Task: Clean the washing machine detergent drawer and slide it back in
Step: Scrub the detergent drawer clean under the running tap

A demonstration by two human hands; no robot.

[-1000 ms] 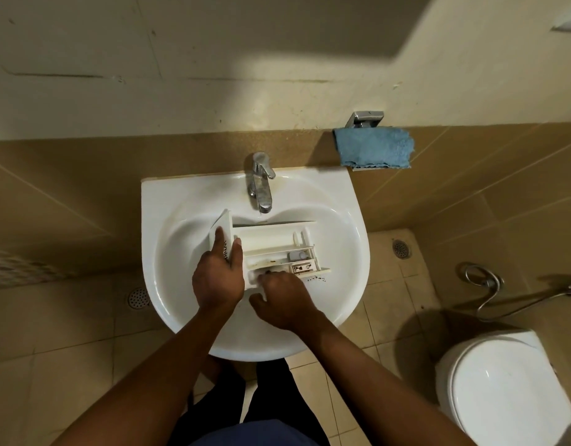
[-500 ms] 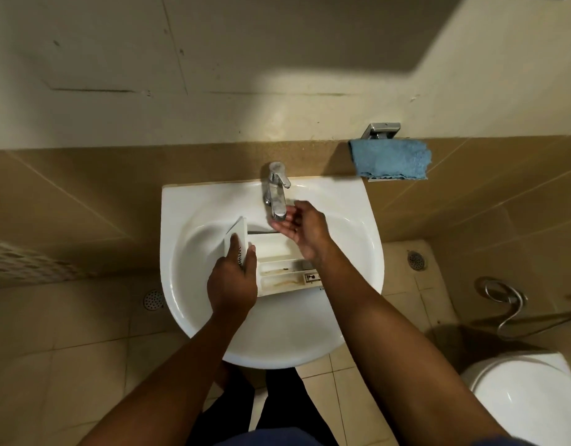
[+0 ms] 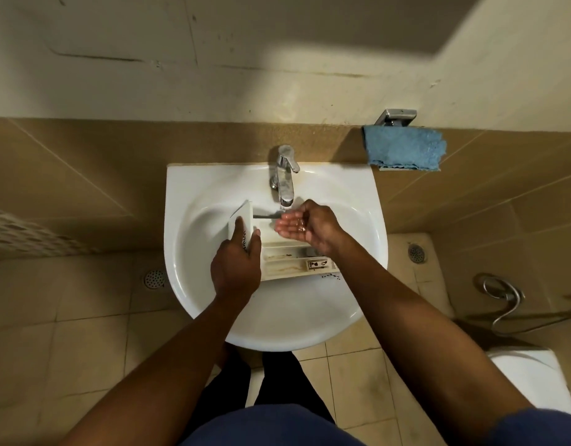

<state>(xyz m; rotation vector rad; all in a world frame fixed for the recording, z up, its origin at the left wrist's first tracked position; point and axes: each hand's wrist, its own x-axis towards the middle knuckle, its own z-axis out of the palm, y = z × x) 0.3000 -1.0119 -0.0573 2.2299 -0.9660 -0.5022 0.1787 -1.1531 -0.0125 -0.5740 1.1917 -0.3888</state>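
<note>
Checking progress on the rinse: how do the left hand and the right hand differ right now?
The left hand grips the front end of the drawer; the right hand holds nothing. The left hand shows its back; the right hand is palm up, cupped under the tap. Both are over the sink.

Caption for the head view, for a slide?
Left hand grips detergent drawer in sink; right hand cupped, palm up, under tap.

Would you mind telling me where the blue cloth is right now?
In the head view, the blue cloth is against the tiled wall at upper right, just below a metal bracket, right of the tap and beyond the sink.
</note>
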